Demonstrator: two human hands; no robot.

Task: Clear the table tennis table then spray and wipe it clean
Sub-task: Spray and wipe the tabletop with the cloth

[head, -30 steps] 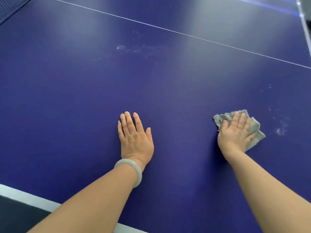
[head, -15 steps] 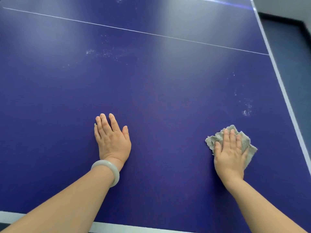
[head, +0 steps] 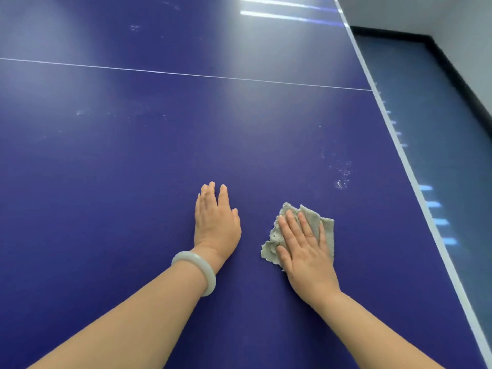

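Droplets [head: 340, 177] of spray, a pale speckled patch, lie on the blue table tennis table [head: 133, 209] at about one o'clock from the right hand [head: 306, 249], a short way beyond its fingertips and apart from the cloth. That is the relation the coming stroke turns on, by my reading: the cloth has to travel forward and slightly right to reach them, and the right hand is clearly the nearer of the two.

Head view, the only one: the right hand lies flat, fingers extended and slightly spread, palm pressing down on a rumpled grey cloth [head: 326, 230] rather than gripping it. The cloth pokes out past the fingers at twelve and at nine o'clock; its edges look frayed and its folds loose, so it may bunch under a push. The left hand [head: 215, 222] rests flat on the bare surface at nine o'clock from the cloth, fingers extended, holding nothing, a pale bangle [head: 197, 270] on its wrist; it seems to serve as a brace.

Fainter specks [head: 80, 113] sit far off at ten o'clock, short of the white centre line [head: 186, 74]. The white side edge [head: 415, 177] runs at three o'clock. Nothing else stands on the visible surface, so wiping appears under way.
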